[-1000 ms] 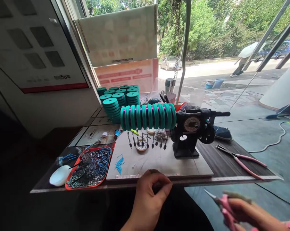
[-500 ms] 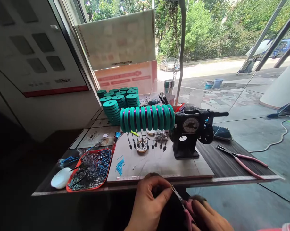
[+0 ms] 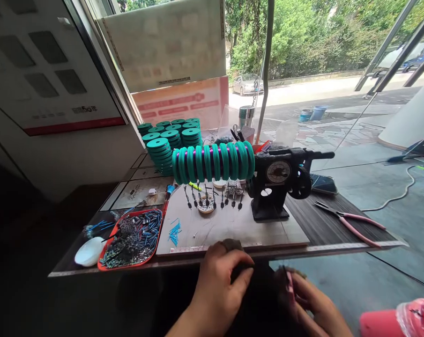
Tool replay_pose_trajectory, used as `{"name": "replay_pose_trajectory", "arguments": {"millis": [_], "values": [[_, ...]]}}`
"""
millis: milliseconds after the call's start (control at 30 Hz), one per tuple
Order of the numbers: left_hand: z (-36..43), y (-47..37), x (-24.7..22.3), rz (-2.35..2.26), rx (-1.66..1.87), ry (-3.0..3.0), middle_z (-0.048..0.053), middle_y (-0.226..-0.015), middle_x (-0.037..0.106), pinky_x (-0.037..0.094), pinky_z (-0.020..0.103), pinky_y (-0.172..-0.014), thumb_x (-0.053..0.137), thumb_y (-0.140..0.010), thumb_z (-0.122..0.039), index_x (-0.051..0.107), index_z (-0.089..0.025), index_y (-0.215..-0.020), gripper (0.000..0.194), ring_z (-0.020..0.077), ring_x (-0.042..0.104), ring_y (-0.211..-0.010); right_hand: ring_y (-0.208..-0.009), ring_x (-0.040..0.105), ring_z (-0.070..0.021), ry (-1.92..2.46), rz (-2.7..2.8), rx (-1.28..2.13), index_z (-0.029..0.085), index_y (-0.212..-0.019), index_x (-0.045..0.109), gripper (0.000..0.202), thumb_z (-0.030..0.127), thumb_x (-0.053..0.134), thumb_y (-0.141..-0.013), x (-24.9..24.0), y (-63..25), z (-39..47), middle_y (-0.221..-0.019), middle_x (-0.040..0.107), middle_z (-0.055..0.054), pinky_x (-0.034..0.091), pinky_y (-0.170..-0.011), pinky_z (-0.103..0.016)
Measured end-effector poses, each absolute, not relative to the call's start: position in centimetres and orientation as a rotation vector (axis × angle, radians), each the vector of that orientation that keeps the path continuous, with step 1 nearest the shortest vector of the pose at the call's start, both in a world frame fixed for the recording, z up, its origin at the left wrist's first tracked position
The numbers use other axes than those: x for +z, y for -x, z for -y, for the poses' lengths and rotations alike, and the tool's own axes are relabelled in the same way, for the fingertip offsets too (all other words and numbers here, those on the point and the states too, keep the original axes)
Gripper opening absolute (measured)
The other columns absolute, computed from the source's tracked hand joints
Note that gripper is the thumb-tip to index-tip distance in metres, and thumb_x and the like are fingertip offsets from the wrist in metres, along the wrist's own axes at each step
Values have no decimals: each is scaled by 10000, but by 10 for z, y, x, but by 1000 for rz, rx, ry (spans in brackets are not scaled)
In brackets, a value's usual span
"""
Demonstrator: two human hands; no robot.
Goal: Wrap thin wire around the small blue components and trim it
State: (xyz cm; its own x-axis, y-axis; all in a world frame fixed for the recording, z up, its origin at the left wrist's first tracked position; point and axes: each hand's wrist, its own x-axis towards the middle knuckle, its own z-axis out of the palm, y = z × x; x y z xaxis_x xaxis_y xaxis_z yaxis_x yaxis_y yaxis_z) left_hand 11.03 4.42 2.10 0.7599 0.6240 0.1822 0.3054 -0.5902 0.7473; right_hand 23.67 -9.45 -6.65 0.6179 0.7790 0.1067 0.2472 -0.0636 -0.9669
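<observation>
Over the table's front edge, my left hand [image 3: 226,278] is closed in a pinch, thumb and forefinger together. What lies between those fingertips is too small to make out. To its right and a little lower, my right hand [image 3: 312,302] wraps round pink-handled scissors [image 3: 290,288], whose blades look dark and blurred here. The two hands are apart. Above them stands a black hand-cranked winding machine [image 3: 271,182] with a row of green spools [image 3: 213,161] on its shaft. Several thin lines with small dark weights [image 3: 214,204] hang under the spools.
A red tray [image 3: 159,234] of small metal and blue parts lies left, beside a white bowl [image 3: 88,252]. Blue tubes [image 3: 174,234] and a bead dish [image 3: 206,211] rest on the board. Pink-handled pliers [image 3: 348,220] lie right; stacked green spools [image 3: 159,145] stand behind.
My right hand has drawn the scissors away from my left fingertips, to the right. My left hand keeps its pinch. The view has tilted slightly down, and a pink container shows more at lower right.
</observation>
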Motion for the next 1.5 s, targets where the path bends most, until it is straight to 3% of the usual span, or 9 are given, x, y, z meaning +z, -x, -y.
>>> {"name": "replay_pose_trajectory", "arguments": {"millis": [100, 233, 367, 733, 900, 1000, 1133, 1267, 1500], "values": [[-45, -114, 14, -242, 614, -2728, 44, -944, 667, 436, 332, -805, 595, -746, -93, 646, -193, -884, 178, 222, 564, -916, -601, 565, -134, 1378, 426, 787, 227, -897, 628, 332, 492, 668, -701, -64, -230, 92, -741, 642, -8, 445, -516, -202], [-47, -126, -1, 134, 550, -3178, 53, -923, 664, 386, 338, -843, 588, -796, -193, 637, -147, -758, 77, 212, 540, -910, -572, 573, -111, 1172, 110, 903, 220, -834, 624, 356, 411, 792, -585, -61, -227, 90, -765, 668, -15, 416, -479, -174], [-51, -136, -8, 215, 565, -3279, 25, -715, 642, 374, 318, -802, 629, -762, -183, 621, -148, -604, 162, 180, 533, -753, -462, 527, -70, 1121, 79, 914, 206, -800, 590, 358, 379, 809, -576, -58, -225, 89, -690, 669, -7, 372, -441, -153], [-42, -129, 12, 41, 822, -3080, -2, -578, 559, 365, 324, -784, 476, -848, -165, 523, -182, -584, 269, 164, 519, -650, -322, 426, -38, 1115, 42, 927, 243, -924, 479, 559, 361, 840, -513, -61, -214, 81, -578, 571, 85, 275, -340, -141], [-38, -126, 8, 27, 780, -3037, 9, -562, 551, 426, 331, -762, 475, -807, -112, 516, -185, -594, 229, 158, 527, -583, -354, 399, -43, 1063, 13, 918, 256, -896, 459, 524, 334, 833, -538, -58, -209, 80, -520, 477, 111, 237, -344, -144], [-36, -126, 7, -8, 585, -2859, 20, -632, 595, 476, 254, -620, 533, -740, -85, 560, -170, -714, 93, 150, 555, -569, -409, 425, -51, 1084, 42, 904, 246, -844, 470, 503, 332, 841, -515, -50, -212, 81, -552, 466, 102, 288, -386, -152], [-32, -127, 8, -218, 340, -2597, 44, -808, 641, 492, 204, -574, 609, -655, -42, 579, -146, -915, 282, 150, 606, -675, -508, 425, -53, 1083, 194, 946, 224, -759, 480, 439, 330, 833, -520, -36, -217, 82, -587, 450, 95, 341, -479, -146], [-32, -124, 5, -239, 466, -2659, 26, -711, 604, 478, 228, -558, 575, -747, -97, 612, -186, -750, 97, 159, 570, -657, -526, 392, -56, 1115, 369, 968, 204, -733, 505, 355, 311, 802, -570, -22, -220, 80, -594, 444, 82, 324, -485, -143], [-38, -123, 2, -310, 659, -2675, 39, -658, 586, 466, 255, -523, 521, -794, -122, 622, -181, -709, 145, 176, 545, -640, -541, 448, -87, 1227, 483, 895, 206, -795, 528, 314, 365, 741, -629, -14, -227, 67, -606, 479, 62, 380, -518, -179]]}}
